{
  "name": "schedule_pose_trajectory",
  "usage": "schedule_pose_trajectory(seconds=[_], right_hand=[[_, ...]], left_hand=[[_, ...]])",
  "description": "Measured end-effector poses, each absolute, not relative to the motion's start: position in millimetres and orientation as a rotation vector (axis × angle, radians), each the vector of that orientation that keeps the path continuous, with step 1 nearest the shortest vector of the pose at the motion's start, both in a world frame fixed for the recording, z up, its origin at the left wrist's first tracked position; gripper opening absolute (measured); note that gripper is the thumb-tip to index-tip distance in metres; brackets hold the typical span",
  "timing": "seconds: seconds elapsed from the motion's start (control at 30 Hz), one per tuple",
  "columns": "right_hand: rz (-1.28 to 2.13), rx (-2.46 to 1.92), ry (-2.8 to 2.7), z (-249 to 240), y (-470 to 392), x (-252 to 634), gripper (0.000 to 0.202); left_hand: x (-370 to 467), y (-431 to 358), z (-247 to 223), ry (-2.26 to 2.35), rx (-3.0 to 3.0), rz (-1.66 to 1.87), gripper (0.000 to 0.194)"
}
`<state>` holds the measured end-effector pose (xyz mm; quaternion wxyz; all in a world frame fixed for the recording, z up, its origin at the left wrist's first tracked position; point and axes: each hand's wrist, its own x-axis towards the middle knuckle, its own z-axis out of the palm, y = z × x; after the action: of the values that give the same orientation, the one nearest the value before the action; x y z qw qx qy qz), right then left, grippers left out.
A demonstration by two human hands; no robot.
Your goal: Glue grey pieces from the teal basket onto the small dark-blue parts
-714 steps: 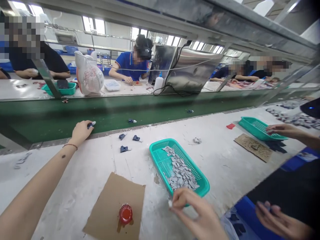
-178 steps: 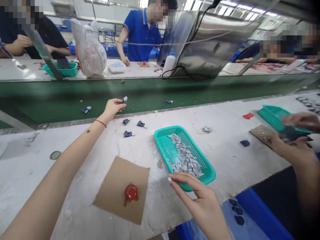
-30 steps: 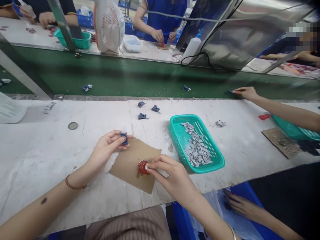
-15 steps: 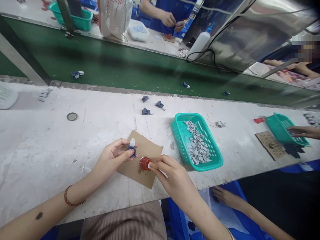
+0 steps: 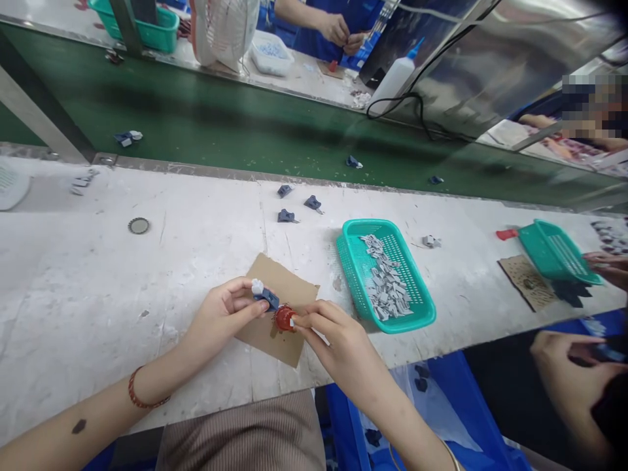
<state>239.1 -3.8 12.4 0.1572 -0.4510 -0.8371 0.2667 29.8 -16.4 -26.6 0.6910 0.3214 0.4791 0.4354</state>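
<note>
My left hand (image 5: 223, 311) is closed on a small dark blue plastic part (image 5: 267, 299), tilted, with a whitish piece sticking out at its upper left end. A red cap (image 5: 284, 318) sits on a square of brown cardboard (image 5: 265, 265), just right of that part. Fingers of my right hand (image 5: 328, 333) pinch a small light grey piece (image 5: 293, 321), held against or right beside the cap; whether it touches I cannot tell. To the right stands a green basket (image 5: 426, 314) holding many small grey pieces (image 5: 387, 281).
Several dark blue parts (image 5: 286, 216) lie beyond the cardboard, and others ride on the green belt (image 5: 220, 118). A round metal cap (image 5: 139, 226) lies at left. At right, a co-worker's hands (image 5: 564, 379) are beside another basket (image 5: 554, 255). Across the belt are a fan (image 5: 223, 33) and a bottle (image 5: 395, 78).
The blue part in my left hand has turned from upright to tilted toward the red cap. Parts on the belt have shifted left. The co-worker's hand at right has come up from the blue bin.
</note>
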Motion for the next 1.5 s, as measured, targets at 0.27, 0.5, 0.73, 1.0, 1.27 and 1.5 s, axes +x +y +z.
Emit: schedule_pose_trajectory(seconds=[0.27,0.5,0.73,1.0,1.27,1.5], right_hand=[[1.501,-1.388,-1.539,30.8,11.9,239.6,0.010],[1.741,-1.269,-1.350,42.1,10.5,220.2,0.009],[1.707,-1.241,-1.446,46.0,6.8,212.9,0.005],[1.332,-1.367,-1.760,53.4,-0.5,209.2,0.005],[1.683,-1.263,-1.376,38.4,2.1,212.3,0.010],[1.490,-1.302,-1.298,18.0,-9.1,200.0,0.009]], left_hand=[[32.9,-26.8,-17.5,0.950,0.744,0.979,0.017],[33.8,-34.8,-1.6,0.888,0.730,1.072,0.011],[32.0,-37.4,-1.6,0.911,0.743,1.086,0.014],[34.3,-40.0,-4.0,0.956,0.769,1.082,0.011],[35.7,-37.9,-3.5,1.002,0.869,1.094,0.023],[40.6,-32.7,-2.3,1.083,0.826,1.010,0.049]])
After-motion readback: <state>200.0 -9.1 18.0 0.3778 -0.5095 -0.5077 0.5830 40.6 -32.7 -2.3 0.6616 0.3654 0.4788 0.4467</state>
